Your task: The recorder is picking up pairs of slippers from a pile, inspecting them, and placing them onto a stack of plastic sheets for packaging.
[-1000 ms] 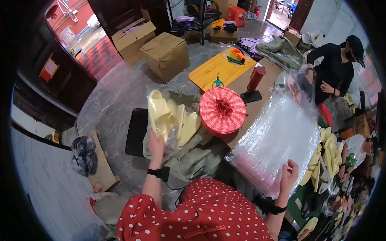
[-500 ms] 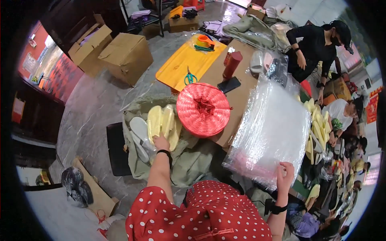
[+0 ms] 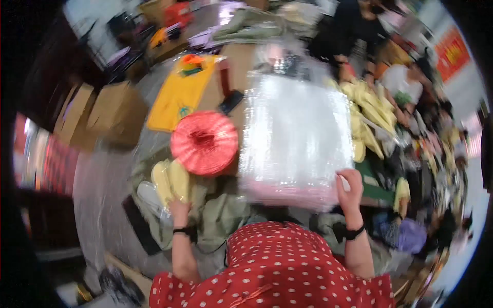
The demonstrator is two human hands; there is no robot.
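Note:
My left hand (image 3: 179, 207) has its fingers closed round the near ends of yellow slippers (image 3: 162, 179), in front of the red twine roll; motion blurs the fingertips. Beside these, white slippers (image 3: 148, 193) rest in an open grey-green sack (image 3: 213, 218). At the near right corner of a thick stack of clear plastic bags (image 3: 298, 128), the fingers of my right hand (image 3: 351, 191) are bent together in a pinch on the top bag's edge. A large roll of red plastic twine (image 3: 204, 142) stands between the slippers and the bags.
Behind the roll are a yellow board (image 3: 177, 97) with scissors (image 3: 184, 111), a black phone (image 3: 231, 101) and a dark red cylinder (image 3: 224, 77). Cardboard boxes (image 3: 115, 115) stand at left. More yellow slippers (image 3: 367, 105) are heaped at right, where people (image 3: 403, 82) work.
The view has swung right, so the table's things sit further left. My right hand has come to the bag stack's corner. The left hand stays at the yellow slippers, now around their near ends.

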